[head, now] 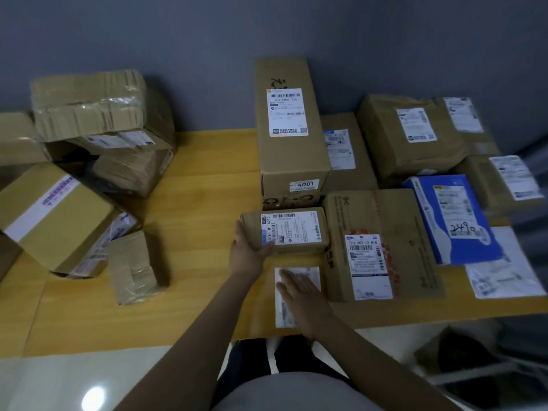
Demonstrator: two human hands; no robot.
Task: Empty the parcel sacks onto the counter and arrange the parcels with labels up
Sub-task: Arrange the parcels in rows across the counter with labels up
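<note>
The tall carton (292,137) marked 4001 is lying lengthwise on the yellow counter (201,179), with its shipping label facing up. Directly in front of it and touching its near end, a small brown parcel (296,232) is lying label up. The left hand (249,247) is gripping that parcel at its near left corner. The thumb is running up the left end and the fingers are curling over the near edge onto the label.

Further in front of the tall carton, at the counter's near edge, a flat tan parcel (264,307) is lying with its white label up. The right hand (299,289) is stretching flat across that label, fingers straight and together, holding nothing. The hand is showing blurred, so I cannot tell whether it is pressing down or only skimming the surface.

To the right front of the tall carton, a wide flat carton (382,221) is sitting label up, touching the small parcel's right end. Further right of the tall carton, a blue parcel (453,218) with 2490 handwritten on its label is lying label up. A white mailer (504,271) is lying just beside it, nearer the counter's front edge. Right of the tall carton and toward the wall, several more brown parcels (412,134) are showing their labels upward.

Well to the left of the tall carton, a jumbled heap of brown boxes (89,137) is leaning against the wall, with most labels facing sideways or hidden. Left front of the tall carton, apart from both hands, 1 small taped box (136,265) is sitting tilted beside that heap.
</note>
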